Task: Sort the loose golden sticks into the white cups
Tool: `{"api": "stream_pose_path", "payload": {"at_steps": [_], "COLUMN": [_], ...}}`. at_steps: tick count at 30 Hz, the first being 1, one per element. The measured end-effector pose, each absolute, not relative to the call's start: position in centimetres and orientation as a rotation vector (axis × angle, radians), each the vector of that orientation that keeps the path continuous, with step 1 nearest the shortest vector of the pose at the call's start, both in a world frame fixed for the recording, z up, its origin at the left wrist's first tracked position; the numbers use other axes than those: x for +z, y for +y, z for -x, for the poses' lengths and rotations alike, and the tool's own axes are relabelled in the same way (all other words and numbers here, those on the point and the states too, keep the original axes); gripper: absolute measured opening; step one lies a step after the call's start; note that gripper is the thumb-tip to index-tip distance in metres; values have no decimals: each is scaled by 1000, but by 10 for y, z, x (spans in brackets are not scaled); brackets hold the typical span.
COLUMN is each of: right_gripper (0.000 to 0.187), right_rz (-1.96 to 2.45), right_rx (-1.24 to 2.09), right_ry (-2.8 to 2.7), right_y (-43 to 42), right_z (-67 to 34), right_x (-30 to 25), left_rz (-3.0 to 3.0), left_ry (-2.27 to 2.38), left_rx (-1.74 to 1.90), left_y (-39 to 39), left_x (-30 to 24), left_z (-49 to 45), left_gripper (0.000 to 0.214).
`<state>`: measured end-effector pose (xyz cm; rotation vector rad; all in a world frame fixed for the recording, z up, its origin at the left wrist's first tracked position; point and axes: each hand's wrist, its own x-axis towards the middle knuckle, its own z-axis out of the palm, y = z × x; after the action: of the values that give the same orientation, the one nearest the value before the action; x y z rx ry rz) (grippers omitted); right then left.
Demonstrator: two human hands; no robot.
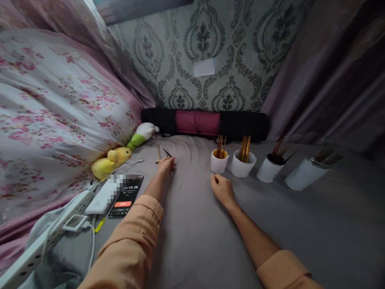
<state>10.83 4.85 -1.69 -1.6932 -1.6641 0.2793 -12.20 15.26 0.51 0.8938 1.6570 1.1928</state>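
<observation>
My left hand [166, 165] is closed, and a thin dark stick [167, 152] juts forward from its fingers. Just beside it on the left is a lighter thin stick [159, 151]; whether the hand touches it I cannot tell. My right hand [222, 188] rests on the grey sheet with curled fingers, their inner side hidden. Right in front of it stands a white-wrapped cup with a yellow inside [219, 163], holding several thin sticks [221, 147]. To its right follow a wider white cup [243, 168], a dark-rimmed white cup [269, 170] and a tilted-looking white container [305, 174], all with sticks in them.
At the left lie a phone [126, 196] showing a timer, a white power bank [102, 198], a power strip [36, 251] and cables. A yellow plush toy [108, 163] and a white-green one [142, 134] lean by the floral fabric. A black-and-maroon roll [198, 122] lies along the wall.
</observation>
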Motion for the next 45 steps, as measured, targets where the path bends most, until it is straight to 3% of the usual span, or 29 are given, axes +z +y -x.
{"api": "stream_pose_path", "payload": {"at_steps": [4, 12, 28, 36, 45], "right_gripper": [38, 39, 39, 41, 43], "right_rz": [1694, 1711, 1709, 1659, 1342], "right_rx": [273, 286, 319, 494, 1052], "right_ry": [-1670, -1672, -1663, -1602, -1397], "right_y": [49, 48, 50, 53, 57], "right_z": [-109, -108, -108, -111, -121], "right_x": [-16, -16, -18, -17, -13], "left_rz": [-718, -541, -687, -841, -953], "left_ry": [1403, 1099, 996, 1061, 1018], "left_rx": [1317, 1393, 1357, 1268, 1184], "left_y": [137, 104, 60, 40, 23], "left_x": [5, 1, -18, -12, -6], "left_z": [107, 75, 41, 32, 18], "left_gripper": [4, 8, 27, 34, 40]}}
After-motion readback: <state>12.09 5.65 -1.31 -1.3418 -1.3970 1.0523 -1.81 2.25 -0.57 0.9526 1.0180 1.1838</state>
